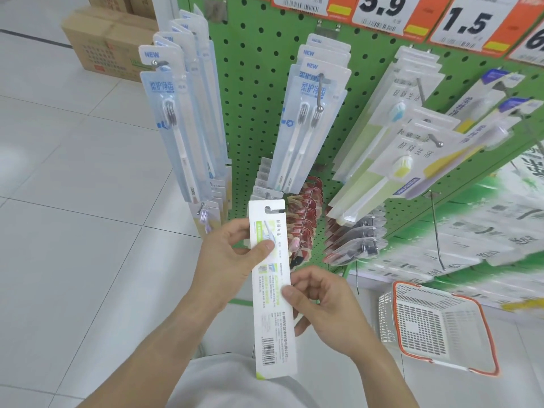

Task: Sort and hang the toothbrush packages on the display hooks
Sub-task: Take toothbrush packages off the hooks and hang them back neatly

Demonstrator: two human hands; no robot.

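Observation:
I hold one long white toothbrush package (272,325) upright in front of me, its printed back and barcode facing me and its hang slot at the top. My left hand (232,254) pinches its upper part, thumb on the card. My right hand (321,304) grips its middle from the right. On the green pegboard (256,92) above hang blue-white packages (306,119) on a metal hook (319,92), more blue ones (173,113) at the left, and green-white packages (391,160) at the right.
A white plastic basket with an orange rim (435,325) stands on the tiled floor at the lower right. Cardboard boxes (109,39) sit at the back left. Red packets (306,219) and clear packs (356,240) hang low on the board. A bare hook (438,234) juts out at right.

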